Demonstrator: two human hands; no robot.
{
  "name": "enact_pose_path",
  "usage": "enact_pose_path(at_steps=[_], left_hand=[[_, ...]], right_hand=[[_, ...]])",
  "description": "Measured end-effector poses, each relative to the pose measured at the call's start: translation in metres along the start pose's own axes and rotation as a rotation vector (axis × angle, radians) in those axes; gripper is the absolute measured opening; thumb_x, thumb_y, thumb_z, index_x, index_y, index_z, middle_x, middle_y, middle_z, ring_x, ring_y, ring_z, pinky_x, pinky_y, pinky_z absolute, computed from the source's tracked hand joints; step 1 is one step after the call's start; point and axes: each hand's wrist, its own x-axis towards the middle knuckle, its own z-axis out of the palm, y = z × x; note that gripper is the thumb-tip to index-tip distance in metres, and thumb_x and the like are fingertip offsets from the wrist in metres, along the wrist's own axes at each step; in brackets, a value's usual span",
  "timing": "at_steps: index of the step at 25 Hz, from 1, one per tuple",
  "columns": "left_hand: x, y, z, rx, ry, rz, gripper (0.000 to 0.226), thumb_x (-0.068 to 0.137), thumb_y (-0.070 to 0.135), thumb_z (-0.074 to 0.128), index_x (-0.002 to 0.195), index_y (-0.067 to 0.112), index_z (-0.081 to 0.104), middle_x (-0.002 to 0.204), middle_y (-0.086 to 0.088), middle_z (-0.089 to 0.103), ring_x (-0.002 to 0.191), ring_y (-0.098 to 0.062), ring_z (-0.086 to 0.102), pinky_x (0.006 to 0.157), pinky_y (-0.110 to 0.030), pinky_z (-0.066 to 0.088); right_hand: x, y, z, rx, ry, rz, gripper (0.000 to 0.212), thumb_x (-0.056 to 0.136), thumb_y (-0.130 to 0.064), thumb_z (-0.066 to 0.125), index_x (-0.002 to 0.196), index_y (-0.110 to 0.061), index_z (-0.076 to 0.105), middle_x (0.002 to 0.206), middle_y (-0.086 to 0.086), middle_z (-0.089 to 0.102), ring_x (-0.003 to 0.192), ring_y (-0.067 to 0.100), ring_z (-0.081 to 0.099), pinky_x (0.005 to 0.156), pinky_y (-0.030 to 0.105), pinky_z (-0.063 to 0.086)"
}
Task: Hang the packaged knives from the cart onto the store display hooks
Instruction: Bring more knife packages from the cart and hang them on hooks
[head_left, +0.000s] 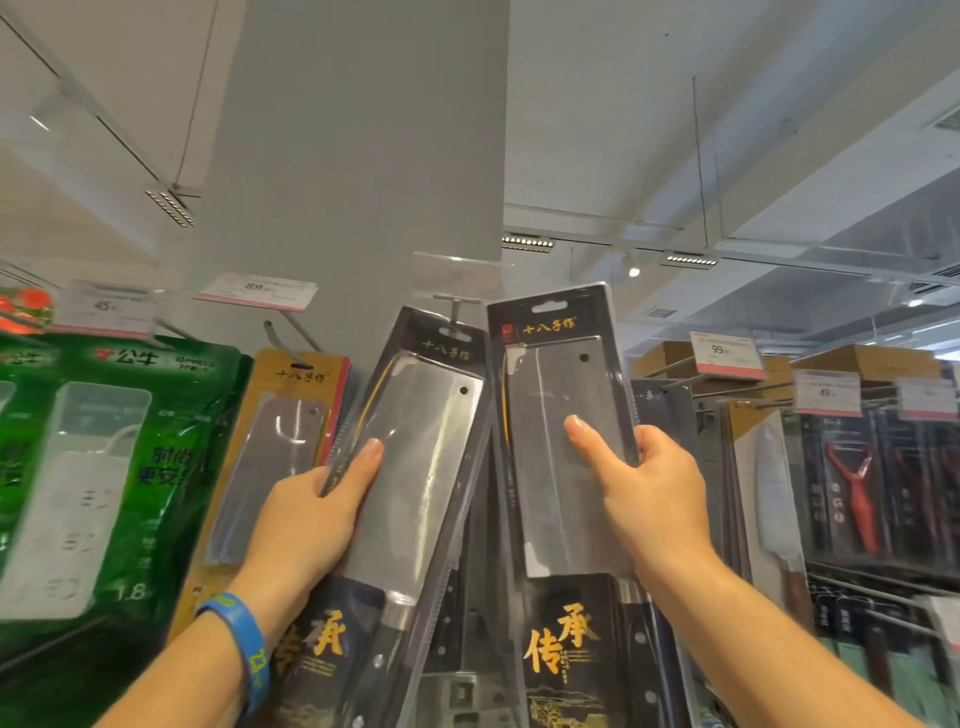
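I hold two packaged cleavers up in front of a grey pillar. My left hand (317, 499) grips the left edge of a black-carded cleaver pack (415, 441) that tilts to the right. Its hang slot sits at the metal display hook (454, 306). My right hand (644, 488) grips the right edge of a second black cleaver pack (566, 426), thumb across the clear blister, held upright just right of that hook. No cart is in view.
A gold-carded cleaver pack (291, 431) hangs on a hook to the left, beside green power-strip packs (104, 467). More knife packs (769, 467) and red peelers (852, 488) hang at the right under price tags (727, 353). Another price tag (257, 288) sits upper left.
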Motion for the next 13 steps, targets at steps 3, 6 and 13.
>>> enact_pose_path(at_steps=[3,6,13], left_hand=[[0.006,0.005,0.005,0.016,-0.045,0.004,0.098,0.069,0.090,0.054,0.094,-0.003,0.071,0.087,-0.018,0.073,0.081,-0.033,0.071,0.075,-0.048,0.057],[0.006,0.008,0.007,-0.018,-0.085,-0.045,0.101,0.067,0.091,0.054,0.098,-0.004,0.070,0.087,-0.019,0.073,0.080,-0.032,0.072,0.075,-0.049,0.059],[0.007,-0.005,0.006,-0.080,-0.050,-0.182,0.091,0.071,0.085,0.059,0.089,-0.003,0.072,0.079,-0.014,0.074,0.076,-0.029,0.072,0.073,-0.038,0.056]], right_hand=[[-0.006,-0.002,0.000,0.010,0.097,-0.045,0.062,0.075,-0.077,0.065,0.078,-0.017,0.047,0.073,-0.011,0.047,0.069,0.010,0.046,0.060,0.036,0.037],[-0.009,-0.009,0.000,0.040,0.176,-0.113,0.055,0.080,-0.068,0.069,0.066,-0.021,0.043,0.060,-0.010,0.041,0.055,0.001,0.047,0.051,0.036,0.036],[-0.015,-0.012,0.012,0.012,0.087,-0.127,0.057,0.075,-0.075,0.066,0.078,-0.023,0.044,0.072,-0.014,0.042,0.070,0.015,0.040,0.056,0.029,0.034]])
